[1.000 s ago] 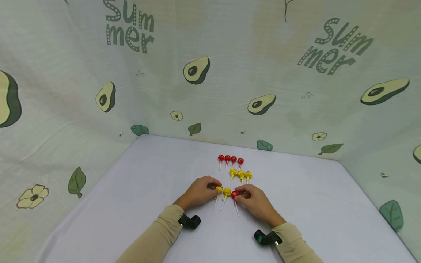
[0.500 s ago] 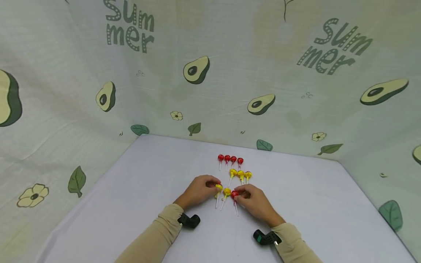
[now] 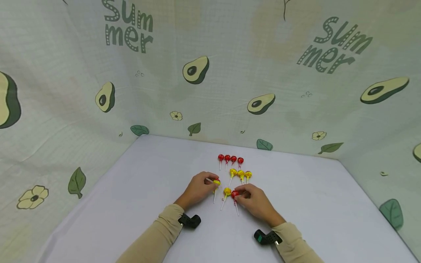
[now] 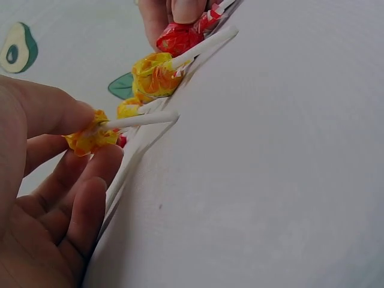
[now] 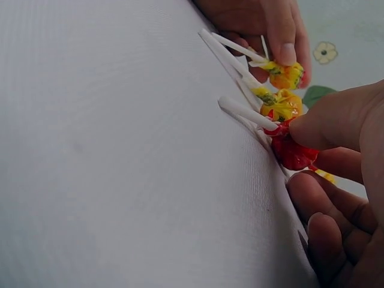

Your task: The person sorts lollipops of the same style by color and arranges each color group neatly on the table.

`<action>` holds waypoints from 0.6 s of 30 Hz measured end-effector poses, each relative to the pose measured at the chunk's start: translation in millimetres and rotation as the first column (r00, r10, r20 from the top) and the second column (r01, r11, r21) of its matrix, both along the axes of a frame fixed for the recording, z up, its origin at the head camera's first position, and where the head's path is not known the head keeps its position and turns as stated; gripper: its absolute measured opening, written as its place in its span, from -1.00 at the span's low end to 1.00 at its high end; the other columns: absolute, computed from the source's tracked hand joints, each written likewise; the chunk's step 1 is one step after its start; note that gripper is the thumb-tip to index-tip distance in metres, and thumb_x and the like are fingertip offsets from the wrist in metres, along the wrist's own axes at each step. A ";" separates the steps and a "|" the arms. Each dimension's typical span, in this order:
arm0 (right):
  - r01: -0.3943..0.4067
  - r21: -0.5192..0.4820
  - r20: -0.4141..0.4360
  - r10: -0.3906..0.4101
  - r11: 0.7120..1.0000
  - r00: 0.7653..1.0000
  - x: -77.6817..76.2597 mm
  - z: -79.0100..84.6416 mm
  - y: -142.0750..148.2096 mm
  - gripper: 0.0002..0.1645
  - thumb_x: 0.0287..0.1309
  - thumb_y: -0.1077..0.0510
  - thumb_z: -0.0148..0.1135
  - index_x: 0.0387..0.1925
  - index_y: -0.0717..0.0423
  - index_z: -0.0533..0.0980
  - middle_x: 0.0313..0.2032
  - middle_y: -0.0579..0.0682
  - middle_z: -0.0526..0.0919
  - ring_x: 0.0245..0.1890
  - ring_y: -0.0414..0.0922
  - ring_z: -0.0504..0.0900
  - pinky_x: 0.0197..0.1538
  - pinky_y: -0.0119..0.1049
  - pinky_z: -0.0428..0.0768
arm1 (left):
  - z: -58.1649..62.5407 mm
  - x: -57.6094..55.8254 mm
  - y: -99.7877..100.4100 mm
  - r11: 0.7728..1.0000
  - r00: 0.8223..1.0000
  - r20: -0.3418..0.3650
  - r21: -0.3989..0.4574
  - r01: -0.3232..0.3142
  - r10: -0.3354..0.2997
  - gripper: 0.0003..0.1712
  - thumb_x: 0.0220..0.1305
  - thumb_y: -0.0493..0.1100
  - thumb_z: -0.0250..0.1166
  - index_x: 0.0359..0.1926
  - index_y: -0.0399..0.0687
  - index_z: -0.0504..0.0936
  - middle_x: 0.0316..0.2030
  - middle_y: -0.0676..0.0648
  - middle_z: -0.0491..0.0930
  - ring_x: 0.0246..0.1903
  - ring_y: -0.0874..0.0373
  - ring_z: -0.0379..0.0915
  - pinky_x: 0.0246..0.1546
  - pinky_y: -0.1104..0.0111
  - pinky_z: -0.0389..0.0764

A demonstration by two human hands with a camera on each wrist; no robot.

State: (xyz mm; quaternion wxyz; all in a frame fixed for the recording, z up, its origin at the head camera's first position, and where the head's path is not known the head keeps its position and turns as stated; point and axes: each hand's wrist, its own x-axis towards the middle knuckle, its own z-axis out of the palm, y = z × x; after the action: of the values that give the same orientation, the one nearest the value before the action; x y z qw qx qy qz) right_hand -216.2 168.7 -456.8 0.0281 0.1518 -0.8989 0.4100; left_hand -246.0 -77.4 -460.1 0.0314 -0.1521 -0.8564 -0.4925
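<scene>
My left hand [image 3: 198,189] pinches a yellow-wrapped lollipop [image 4: 93,137] between thumb and fingers, its stick pointing toward me. A bit of red and a second white stick [image 3: 209,180] show at the same fingers; what they belong to is mostly hidden. My right hand [image 3: 257,202] holds a red lollipop [image 5: 293,151] by its head, thumb on the wrapper. Between the hands another yellow lollipop [image 3: 227,191] lies on the table, its head close beside the red one.
Farther back, three yellow lollipops [image 3: 241,175] lie side by side. Behind them runs a row of several red lollipops [image 3: 227,158]. The white-covered table [image 3: 158,164] meets a printed cloth backdrop [image 3: 227,73] at its back and sides.
My left hand has shifted slightly up and left with its yellow lollipop, away from the middle one. A second stick now shows at its fingers. My right hand stays put on the red lollipop.
</scene>
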 end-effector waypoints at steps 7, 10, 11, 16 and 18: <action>0.000 -0.008 -0.017 0.000 1.000 1.000 1.3 -1.7 -0.9 -0.74 0.14 0.17 0.45 -0.10 0.03 0.66 -0.28 -0.19 0.63 -0.32 -0.25 0.56 -0.21 -0.32 0.54 | 0.5 0.8 0.2 1.000 1.000 0.022 0.026 -0.004 0.003 -0.70 0.29 -0.15 0.37 0.04 0.01 0.69 -0.08 0.09 0.59 -0.17 0.20 0.51 -0.15 0.26 0.55; -0.011 -0.009 -0.014 0.011 1.000 1.000 1.5 -2.0 -1.3 -0.73 0.15 0.16 0.45 -0.09 0.04 0.66 -0.28 -0.18 0.63 -0.32 -0.24 0.56 -0.22 -0.32 0.53 | 0.9 1.8 -0.2 1.000 0.999 0.036 0.027 -0.006 0.005 -0.70 0.30 -0.16 0.37 0.05 0.00 0.69 -0.08 0.09 0.59 -0.17 0.20 0.51 -0.15 0.26 0.54; -0.014 -0.007 -0.012 0.014 1.000 1.000 1.6 -2.0 -1.3 -0.73 0.15 0.15 0.44 -0.09 0.04 0.66 -0.28 -0.18 0.63 -0.32 -0.24 0.56 -0.22 -0.33 0.53 | 1.1 1.9 -0.4 1.000 0.999 0.038 0.029 -0.005 0.004 -0.69 0.30 -0.16 0.37 0.05 -0.01 0.69 -0.07 0.08 0.59 -0.17 0.19 0.51 -0.15 0.26 0.55; -0.008 -0.001 -0.018 0.008 1.000 1.000 2.1 -0.1 -1.5 -0.74 0.16 0.15 0.44 -0.08 0.04 0.66 -0.26 -0.18 0.64 -0.31 -0.24 0.56 -0.21 -0.32 0.54 | 3.9 1.7 -1.6 0.998 0.998 0.055 0.058 0.008 -0.011 -0.68 0.31 -0.17 0.35 0.08 -0.03 0.68 -0.05 0.06 0.59 -0.16 0.16 0.52 -0.17 0.25 0.56; 0.004 0.007 -0.008 -0.004 1.000 1.000 2.8 1.1 -1.1 -0.74 0.16 0.15 0.44 -0.09 0.03 0.66 -0.27 -0.19 0.63 -0.31 -0.24 0.55 -0.21 -0.31 0.54 | 5.3 0.7 -2.2 0.997 0.997 0.077 0.076 0.026 -0.032 -0.67 0.33 -0.15 0.34 0.10 -0.02 0.67 -0.04 0.06 0.60 -0.15 0.16 0.52 -0.18 0.26 0.56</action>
State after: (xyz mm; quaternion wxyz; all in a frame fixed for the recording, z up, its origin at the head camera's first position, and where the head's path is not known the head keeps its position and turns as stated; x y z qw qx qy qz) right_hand -213.4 167.6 -455.6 0.0321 0.1516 -0.9005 0.4063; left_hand -245.3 -79.6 -454.9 -0.0034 -0.1442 -0.8354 -0.5303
